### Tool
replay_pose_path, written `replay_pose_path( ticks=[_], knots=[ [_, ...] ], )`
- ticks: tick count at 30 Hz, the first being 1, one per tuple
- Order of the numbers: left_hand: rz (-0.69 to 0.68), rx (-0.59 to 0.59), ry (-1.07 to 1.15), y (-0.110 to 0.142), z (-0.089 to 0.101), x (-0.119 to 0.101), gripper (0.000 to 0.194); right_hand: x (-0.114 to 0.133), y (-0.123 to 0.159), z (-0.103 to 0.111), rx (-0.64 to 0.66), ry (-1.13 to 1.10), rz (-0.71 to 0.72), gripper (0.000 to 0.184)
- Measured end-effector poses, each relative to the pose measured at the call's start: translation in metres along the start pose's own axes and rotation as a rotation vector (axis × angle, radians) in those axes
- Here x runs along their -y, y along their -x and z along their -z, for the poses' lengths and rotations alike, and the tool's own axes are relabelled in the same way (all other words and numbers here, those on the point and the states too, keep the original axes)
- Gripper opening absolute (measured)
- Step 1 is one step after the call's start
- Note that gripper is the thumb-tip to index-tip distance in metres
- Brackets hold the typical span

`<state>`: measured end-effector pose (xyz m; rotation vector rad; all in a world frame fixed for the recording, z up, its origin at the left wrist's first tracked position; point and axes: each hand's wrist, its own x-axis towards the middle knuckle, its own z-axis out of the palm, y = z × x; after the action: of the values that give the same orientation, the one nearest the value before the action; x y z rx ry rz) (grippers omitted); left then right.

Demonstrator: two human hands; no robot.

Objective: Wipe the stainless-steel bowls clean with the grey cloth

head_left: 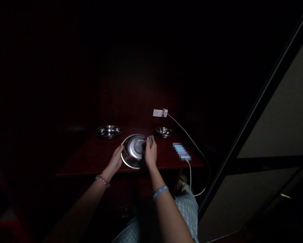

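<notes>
A shiny metal bowl (pixel 133 152) is held up on its side over the table's front edge, its round base turned toward me. My left hand (pixel 116 159) grips the bowl's rim at the left. My right hand (pixel 150 152) closes around a grey pad (pixel 151 139), cloth or sponge, at the bowl's right side. Most of the pad is hidden by the fingers.
On the dark red table (pixel 85 158), a wide metal bowl (pixel 109 132) stands back left and a smaller metal bowl (pixel 163 132) back right. A phone (pixel 181 151) lies at the right, its white cable (pixel 191 139) running from a wall socket (pixel 158 113).
</notes>
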<state>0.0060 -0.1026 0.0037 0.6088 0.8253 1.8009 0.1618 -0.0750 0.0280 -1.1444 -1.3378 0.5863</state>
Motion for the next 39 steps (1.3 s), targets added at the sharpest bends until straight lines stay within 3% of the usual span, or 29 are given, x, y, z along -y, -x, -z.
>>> replay_pose_path(
  ticks=[3, 9, 16, 20, 22, 27, 30, 35, 39],
  knots=[
    [-0.013, 0.02, -0.003, 0.001, -0.001, 0.001, 0.026, 0.011, 0.002, 0.003, 0.028, 0.133, 0.098, 0.073],
    [-0.042, -0.014, 0.007, -0.002, 0.001, 0.005, 0.029, 0.022, 0.007, 0.003, 0.136, 0.295, 0.424, 0.068],
    [-0.078, -0.015, 0.062, -0.004, -0.002, 0.005, 0.016, 0.047, 0.02, -0.007, 0.493, 0.403, 0.683, 0.068],
    [-0.056, -0.149, 0.028, -0.007, 0.001, 0.006, 0.011, 0.055, 0.023, -0.012, 0.724, 0.455, 0.798, 0.057],
    [-0.047, -0.18, 0.012, -0.007, 0.002, 0.007, 0.011, 0.055, 0.023, -0.009, 0.781, 0.448, 0.822, 0.054],
    [-0.111, -0.069, -0.006, -0.009, 0.003, 0.01, 0.009, 0.056, 0.022, 0.016, 0.779, 0.463, 0.768, 0.06],
    [-0.105, -0.012, 0.034, -0.01, 0.005, 0.011, 0.018, 0.054, 0.022, 0.027, 0.716, 0.507, 0.682, 0.064],
    [-0.052, -0.047, 0.016, -0.013, 0.008, 0.012, 0.02, 0.034, 0.013, 0.027, 0.52, 0.54, 0.508, 0.069],
    [-0.037, -0.09, 0.005, -0.015, 0.007, 0.01, 0.019, 0.018, 0.004, 0.026, 0.447, 0.535, 0.296, 0.07]
  ],
)
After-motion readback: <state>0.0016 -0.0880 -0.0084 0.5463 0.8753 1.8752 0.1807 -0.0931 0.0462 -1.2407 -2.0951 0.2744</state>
